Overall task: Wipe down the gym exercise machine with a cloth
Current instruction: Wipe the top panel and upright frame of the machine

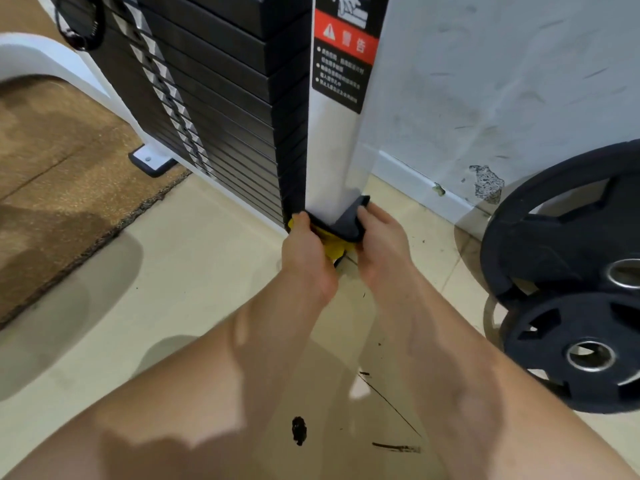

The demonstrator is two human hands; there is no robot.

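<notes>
— Both hands grip the cloth (346, 227), then?

— Yes. The left hand (306, 247) pinches its left end, with the thumb lying on top near the corner of the white post (332, 150). The right hand (381, 245) holds the other end, its fingers curled over the cloth against the post's right face.

— Where exactly is the cloth?

— Just right of the frame's centre, wrapped around the very foot of the post where it meets the floor (194, 271). It is dark grey on the outside, and a yellow side shows below, between the two hands.

— And the machine itself?

— The post rises from the centre to the top edge and carries a black and red warning label (344, 53) near the top. Touching its left side is the black weight stack (225, 98), which fills the upper middle. A white curved frame member (41, 57) runs along the upper left, ending in a bolted foot (151, 161) on the edge of a brown mat (52, 150).

— Anything on the right?

— Two black weight plates (571, 265) at the right edge, one lower and nearer, leaning towards a scuffed white wall (502, 81). They stand well apart from the hands. The floor tiles near the bottom of the frame bear dark marks.
</notes>
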